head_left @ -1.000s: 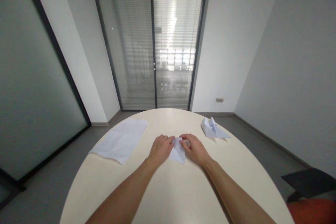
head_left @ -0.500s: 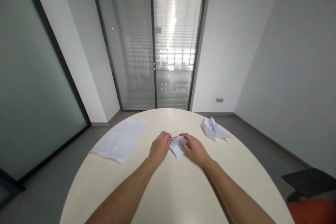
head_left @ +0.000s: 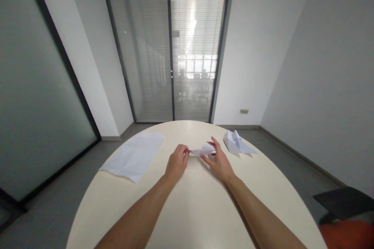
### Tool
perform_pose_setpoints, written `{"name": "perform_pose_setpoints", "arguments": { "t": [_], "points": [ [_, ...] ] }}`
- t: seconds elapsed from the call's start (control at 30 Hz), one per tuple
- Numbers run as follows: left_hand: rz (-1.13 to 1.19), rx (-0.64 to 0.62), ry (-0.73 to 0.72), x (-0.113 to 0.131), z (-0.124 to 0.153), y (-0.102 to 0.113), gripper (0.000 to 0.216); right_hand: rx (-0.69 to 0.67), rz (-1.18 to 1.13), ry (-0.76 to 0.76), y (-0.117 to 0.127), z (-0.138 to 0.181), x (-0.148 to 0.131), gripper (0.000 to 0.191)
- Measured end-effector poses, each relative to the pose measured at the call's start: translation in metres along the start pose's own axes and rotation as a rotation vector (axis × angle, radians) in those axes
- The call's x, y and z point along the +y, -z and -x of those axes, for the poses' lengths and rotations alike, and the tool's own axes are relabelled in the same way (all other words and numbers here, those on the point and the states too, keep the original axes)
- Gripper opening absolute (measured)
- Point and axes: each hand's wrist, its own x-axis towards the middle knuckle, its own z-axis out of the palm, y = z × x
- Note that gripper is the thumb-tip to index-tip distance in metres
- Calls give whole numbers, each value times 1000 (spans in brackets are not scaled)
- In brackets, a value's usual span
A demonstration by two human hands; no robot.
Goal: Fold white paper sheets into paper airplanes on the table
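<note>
Left hand: grip pinching left tip of small folded paper, between hands over round bench. Right hand: thumb and fingers spread around paper's right end; cannot tell whether grip clasps it. Since earlier frame, paper gone from near-pointing corner to narrow left-right shape; right fingers splayed wider. Creased sheet at left, folded paper figure at far right, both unmoved.

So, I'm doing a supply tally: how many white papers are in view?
3: a creased sheet at left, a small folded piece between left hand and right hand, a folded shape at right. More may be hidden.
</note>
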Motion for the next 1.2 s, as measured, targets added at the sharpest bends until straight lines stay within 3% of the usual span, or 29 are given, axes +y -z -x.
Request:
{"name": "perform_pose_setpoints", "arguments": {
  "t": [0.13, 0.23, 0.33, 0.57, 0.87, 1.03, 1.2],
  "points": [
    [59, -29, 25, -1, 0, -2, 13, -114, 95, -60, 3, 0, 2, 70],
    [111, -58, 62, -5, -1, -4, 16, -174, 115, 11, 6, -1, 4, 47],
    [145, -88, 86, -10, -1, -5, 27, -218, 184, 125, 10, 0, 2, 36],
    [56, -136, 1, -13, -1, -2, 36, -300, 369, 225, 13, 3, -8, 46],
    [-220, -346, 132, -10, 3, 2, 40, -314, 344, 180, 11, 3, 4, 43],
    [-268, -361, 37, -8, 6, 0, 44, -281, 289, 135, 9, 4, 9, 38],
    [-272, -327, -23, -5, 8, -1, 32, -252, 313, 73, 8, 3, 7, 32]
  ]
}}
